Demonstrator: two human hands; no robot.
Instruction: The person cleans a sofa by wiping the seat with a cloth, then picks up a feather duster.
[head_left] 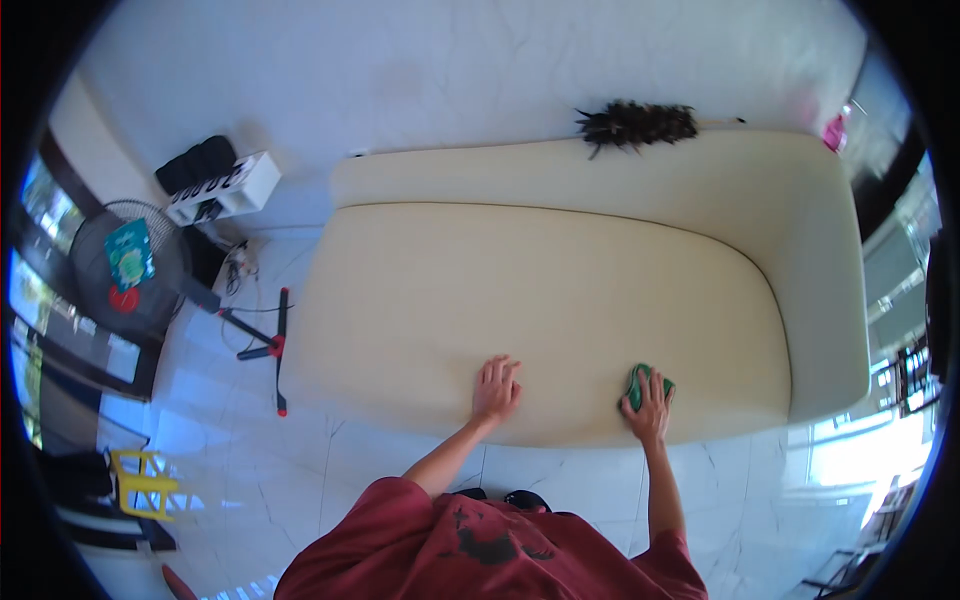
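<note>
A cream sofa (480, 290) spreads across the middle of the view. On the front part of its seat, right of centre, my right hand (652, 408) presses on a green cloth (636, 385), with the fingers over it. My left hand (495, 390) rests on the seat to the left of the cloth, fingers somewhat apart and nothing in it. A dark feather duster (635, 125) lies along the top of the sofa's backrest, its thin handle pointing right.
At the left are a white shelf (238, 192) with dark rolled items, a black and red stand (277, 346), a round dark table (105, 262) and a yellow stool (145, 484). A pink object (836, 132) is behind the sofa's right corner.
</note>
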